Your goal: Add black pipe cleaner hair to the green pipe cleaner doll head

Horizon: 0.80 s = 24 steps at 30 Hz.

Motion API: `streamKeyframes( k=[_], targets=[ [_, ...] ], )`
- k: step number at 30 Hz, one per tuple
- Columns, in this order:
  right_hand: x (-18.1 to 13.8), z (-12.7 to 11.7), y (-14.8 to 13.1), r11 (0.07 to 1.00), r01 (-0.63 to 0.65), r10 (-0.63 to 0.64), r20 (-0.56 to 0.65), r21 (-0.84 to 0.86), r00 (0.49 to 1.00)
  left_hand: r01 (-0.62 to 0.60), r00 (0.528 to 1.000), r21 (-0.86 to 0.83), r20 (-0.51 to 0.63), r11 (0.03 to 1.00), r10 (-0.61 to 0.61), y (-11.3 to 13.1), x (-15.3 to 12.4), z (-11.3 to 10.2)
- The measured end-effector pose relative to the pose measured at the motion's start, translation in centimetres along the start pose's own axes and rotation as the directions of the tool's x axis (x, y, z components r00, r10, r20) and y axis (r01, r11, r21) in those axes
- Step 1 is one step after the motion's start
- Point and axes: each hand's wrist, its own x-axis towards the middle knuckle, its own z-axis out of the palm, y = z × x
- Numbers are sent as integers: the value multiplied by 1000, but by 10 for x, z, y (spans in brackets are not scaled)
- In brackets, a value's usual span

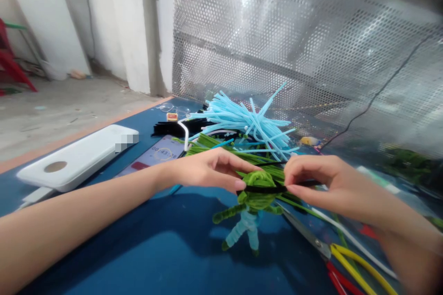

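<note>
**Two hands, one black strand across a green head**

Both of my hands meet over the pipe-cleaner figure (254, 203), which hangs just above the blue table (155, 249), green head up and pale blue legs down. My left hand (207, 168) is pinched shut, thumb and forefinger clamped on one end of the black pipe cleaner (263, 189). My right hand (332, 184) nips the other end the same way, its other fingers curled in. The strand lies level across the figure's head, touching it. Behind the figure lie green stems (214, 145) and, farther back, a light blue bundle (242, 122). Scissors (311, 237) lie just right of the figure. A phone (157, 154) and a white case (79, 156) sit well to its left.
</note>
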Motion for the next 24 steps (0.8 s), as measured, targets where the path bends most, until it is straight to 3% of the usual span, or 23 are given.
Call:
streamKeyframes(
  k=[5,8,13,24],
  targets=[
    [1,-1,0,990,122,-122,1,-77,993,-18,1000,25,5,1000,18,2,2,-4],
    [5,0,4,980,196,-196,-2,-20,981,0,1000,20,12,1000,0,6,4,-5],
    [10,5,11,966,239,-235,-54,97,971,29,1000,41,-14,999,-28,6,6,-6],
    [11,8,16,942,333,-328,-90,43,940,25,1000,-9,-18,1000,-26,1,10,-5]
  ],
)
